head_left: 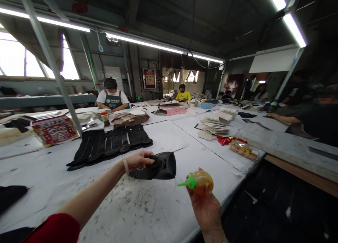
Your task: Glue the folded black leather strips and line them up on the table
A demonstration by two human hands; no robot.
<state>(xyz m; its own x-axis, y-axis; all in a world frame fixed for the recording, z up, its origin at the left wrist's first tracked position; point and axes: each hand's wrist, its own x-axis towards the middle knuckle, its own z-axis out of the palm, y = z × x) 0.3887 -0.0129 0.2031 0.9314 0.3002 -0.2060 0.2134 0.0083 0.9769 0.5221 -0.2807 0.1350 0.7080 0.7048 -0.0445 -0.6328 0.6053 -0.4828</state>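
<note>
My left hand (141,160) pinches the near edge of a black leather-like piece (167,165), which looks folded or pouch-shaped and is held just over the white table. In my right hand (204,204) lies a squeeze bottle (203,181) of amber liquid, likely glue, with a bright green cap and nozzle. The bottle is tilted on its side, its nozzle pointing left toward the black piece but apart from it. Beyond my left hand, a row of similar black pieces (113,143) lies overlapped on the table.
Stacked grey-white card pieces (215,125) lie ahead to the right, near a clear box of snacks (243,149). A patterned red bag (55,130) stands at left beside a metal post (51,60). Co-workers sit across the table (163,134) and at the right.
</note>
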